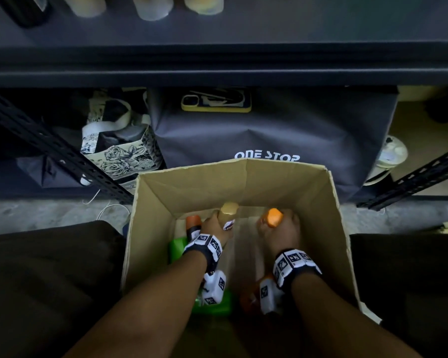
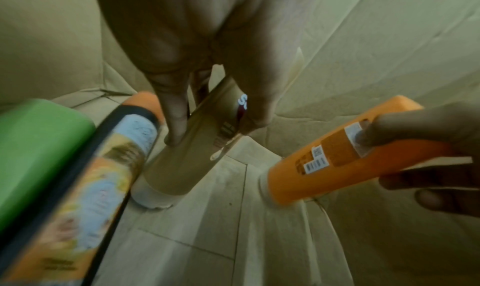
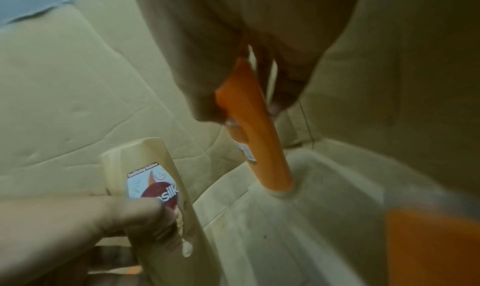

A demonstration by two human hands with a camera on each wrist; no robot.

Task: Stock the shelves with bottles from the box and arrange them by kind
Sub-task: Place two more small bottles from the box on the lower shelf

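While inside the box (image 1: 150,215), left fingers (image 2: 176,124) around beige bottle (image 2: 182,157), right fingers (image 3: 285,85) around orange bottle (image 3: 259,130).

Open-topped cardboard box (image 1: 153,215), both hands down inside it.

The way up and out is clear. In the head view, the middle strip of box floor between the left hand (image 1: 215,226) and right hand (image 1: 279,231) lies bare toward 12 o'clock. At 9 o'clock a green bottle (image 1: 177,248) and a dark orange-capped bottle (image 1: 193,224) crowd the left wall. At 5 o'clock another orange bottle (image 1: 248,298) lies under the right wrist. A dark shelf edge (image 1: 223,73) hangs beyond the box at 12 o'clock.
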